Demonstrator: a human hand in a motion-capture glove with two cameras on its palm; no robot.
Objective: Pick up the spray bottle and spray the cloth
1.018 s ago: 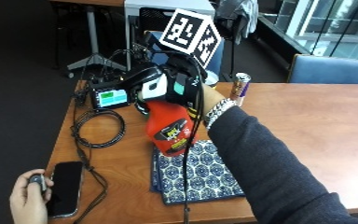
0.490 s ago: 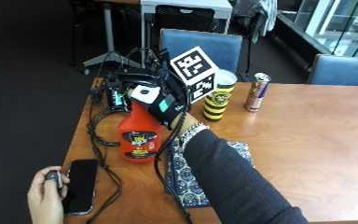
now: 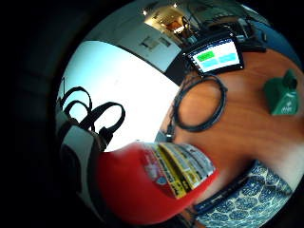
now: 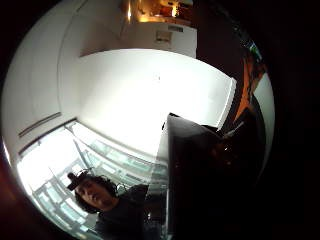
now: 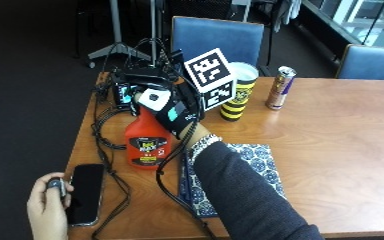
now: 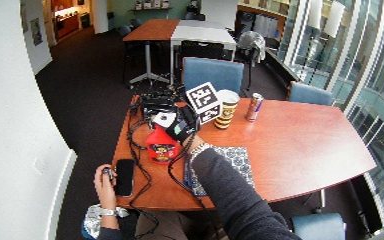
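A red spray bottle (image 5: 148, 146) with a white top stands upright just left of the blue patterned cloth (image 5: 248, 167). I cannot tell whether its base touches the table. My gloved right hand (image 5: 179, 116) grips the bottle at its neck, below the white head. In the little finger side palm view the bottle's red body (image 3: 152, 185) fills the near field, with the cloth (image 3: 249, 204) beside its base. The wide outside view shows the same bottle (image 6: 162, 147) and cloth (image 6: 237, 156).
A black phone (image 5: 85, 192) lies at the table's front left, beside a bare left hand (image 5: 45, 202) holding a small clicker. Cables (image 5: 109, 135) and a screen device (image 5: 125, 92) sit behind the bottle. A yellow-black cup (image 5: 238, 95) and a can (image 5: 280, 87) stand farther back.
The outside camera has moved. The bottle was tilted over the cloth's near corner a second ago; now it is upright beside the cloth's left edge, with my hand holding it throughout.
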